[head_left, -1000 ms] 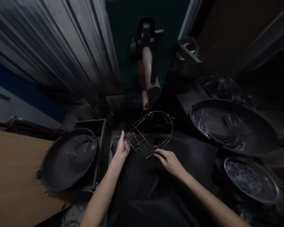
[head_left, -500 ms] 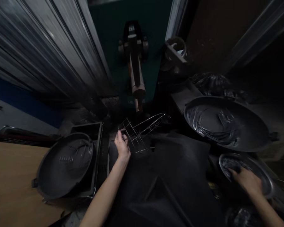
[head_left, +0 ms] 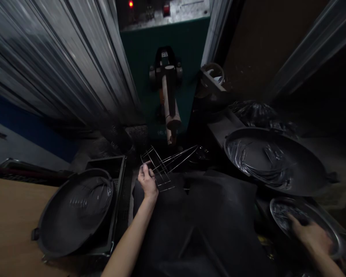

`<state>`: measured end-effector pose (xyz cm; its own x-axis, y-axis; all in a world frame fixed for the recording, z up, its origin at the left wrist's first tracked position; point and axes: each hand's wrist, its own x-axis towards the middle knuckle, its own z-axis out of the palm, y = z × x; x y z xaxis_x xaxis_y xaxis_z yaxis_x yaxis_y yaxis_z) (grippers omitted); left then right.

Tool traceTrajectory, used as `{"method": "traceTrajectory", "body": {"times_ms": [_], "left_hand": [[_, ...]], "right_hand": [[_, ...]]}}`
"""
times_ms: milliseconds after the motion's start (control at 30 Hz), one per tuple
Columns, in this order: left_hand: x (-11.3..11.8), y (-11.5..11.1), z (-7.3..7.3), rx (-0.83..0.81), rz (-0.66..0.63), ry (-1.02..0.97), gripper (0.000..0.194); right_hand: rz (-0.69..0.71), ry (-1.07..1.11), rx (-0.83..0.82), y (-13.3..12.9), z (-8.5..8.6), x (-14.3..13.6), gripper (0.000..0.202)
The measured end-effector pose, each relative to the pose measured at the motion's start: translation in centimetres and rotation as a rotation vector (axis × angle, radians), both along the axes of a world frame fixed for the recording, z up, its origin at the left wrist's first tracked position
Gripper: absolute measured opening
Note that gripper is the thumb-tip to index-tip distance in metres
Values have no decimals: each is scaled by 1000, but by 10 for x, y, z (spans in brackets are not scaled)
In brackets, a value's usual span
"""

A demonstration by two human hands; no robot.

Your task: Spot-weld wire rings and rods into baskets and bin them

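Note:
My left hand [head_left: 147,182] is closed on the near left end of a wire rack [head_left: 163,166], a thin bent-metal frame held above my dark apron [head_left: 219,215]. The rack's long loop points to the right, below the machine arm. Over at the lower right, my right hand [head_left: 313,236] reaches into a round metal bowl [head_left: 336,234] of small dark metal pieces [head_left: 288,215]. Its fingers are blurred and partly sunk among the pieces, so I cannot make out whether they grip any.
A green machine [head_left: 135,57] with a projecting metal arm [head_left: 170,104] stands ahead, a red light [head_left: 130,4] lit on top. To the right lies a large black pan [head_left: 302,169] with bent wires. Another black pan [head_left: 57,227] rests on a crate [head_left: 121,177] at the left.
The view has tilted up, bringing the machine's top panel with its red light into sight. The rack has turned slightly in my left hand. My right hand stays at the bowl.

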<state>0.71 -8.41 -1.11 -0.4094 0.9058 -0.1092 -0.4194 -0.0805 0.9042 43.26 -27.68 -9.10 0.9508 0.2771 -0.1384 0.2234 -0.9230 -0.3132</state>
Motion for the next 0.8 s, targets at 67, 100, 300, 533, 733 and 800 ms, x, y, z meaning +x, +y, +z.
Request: {"method": "traceTrajectory", "body": {"times_ms": [67, 100, 300, 533, 733, 800], "left_hand": [[-3, 1, 1, 21, 11, 21, 40], [-4, 2, 2, 34, 18, 33, 40], [-10, 9, 7, 105, 45, 65, 40], [-16, 12, 9, 82, 53, 19, 41], [-27, 14, 2, 13, 60, 65, 48], [-30, 15, -2, -1, 63, 110, 50]], "right_hand": [[-180, 117, -19, 4, 21, -11, 66], [-253, 157, 11, 8, 32, -19, 67], [-114, 502, 664, 64, 75, -90, 31], [341, 998, 979, 159, 99, -214, 44], [393, 1125, 1068, 196, 117, -261, 43], [375, 1178, 1092, 198, 122, -266, 43]]}}
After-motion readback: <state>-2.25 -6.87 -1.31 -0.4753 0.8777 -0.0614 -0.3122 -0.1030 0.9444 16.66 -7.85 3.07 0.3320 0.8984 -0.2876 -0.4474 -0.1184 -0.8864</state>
